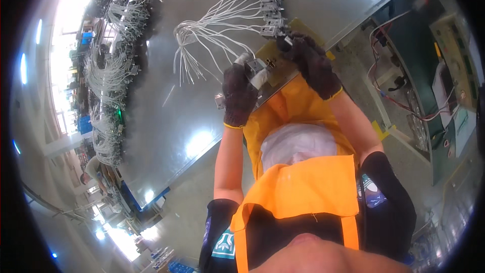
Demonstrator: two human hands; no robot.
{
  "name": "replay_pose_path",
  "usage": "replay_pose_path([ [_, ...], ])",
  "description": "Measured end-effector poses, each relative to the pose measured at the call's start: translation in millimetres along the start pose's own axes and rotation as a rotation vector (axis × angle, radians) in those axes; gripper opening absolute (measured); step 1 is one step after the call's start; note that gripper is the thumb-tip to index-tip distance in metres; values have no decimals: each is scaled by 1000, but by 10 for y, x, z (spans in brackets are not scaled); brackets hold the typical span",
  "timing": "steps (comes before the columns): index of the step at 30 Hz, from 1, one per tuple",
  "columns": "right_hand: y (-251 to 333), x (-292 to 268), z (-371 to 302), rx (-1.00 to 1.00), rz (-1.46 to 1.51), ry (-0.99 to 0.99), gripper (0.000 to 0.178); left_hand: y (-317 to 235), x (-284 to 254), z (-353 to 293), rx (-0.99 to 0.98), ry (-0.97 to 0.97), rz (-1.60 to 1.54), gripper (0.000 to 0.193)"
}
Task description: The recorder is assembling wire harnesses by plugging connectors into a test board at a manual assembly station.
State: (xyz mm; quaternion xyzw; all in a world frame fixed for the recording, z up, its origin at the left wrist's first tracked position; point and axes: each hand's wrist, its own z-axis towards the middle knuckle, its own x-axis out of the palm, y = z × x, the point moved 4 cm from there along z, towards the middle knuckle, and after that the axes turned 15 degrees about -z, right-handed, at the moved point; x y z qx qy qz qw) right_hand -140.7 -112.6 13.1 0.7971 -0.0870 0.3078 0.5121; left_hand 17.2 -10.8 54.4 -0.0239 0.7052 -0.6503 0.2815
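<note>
Dark work gloves with yellow cuffs cover both hands. My left hand (pixel 240 93) is closed round a small silver metal box-shaped part (pixel 256 66) near the table's edge. A white lead comes off beside that part, and a pale piece shows under the fingers. To its right, my right hand (pixel 316 65) has its fingers curled together around a dark, rounded object whose kind I cannot make out. Beyond the hands stands a row of similar metal parts (pixel 271 6), whose white wires (pixel 202 23) run left into a looped bundle. Under the hands lies a yellowish-brown board (pixel 283 77).
The grey metal table (pixel 166 126) carries a long pile of white-wired metal parts (pixel 108 76) along its far left side. Another small metal piece (pixel 220 101) lies left of my left hand. On the right, a dark green bench (pixel 427 136) holds red and white cables (pixel 376 65).
</note>
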Motion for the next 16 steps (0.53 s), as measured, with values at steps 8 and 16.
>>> replay_pose_path([
  [8, -26, -316, -329, 49, -403, 119, 27, -145, 284, -16, 234, -21, 485, 56],
  [16, -115, -10, -636, -35, -881, 321, 38, -31, 210, 14, 203, 45, 384, 61],
])
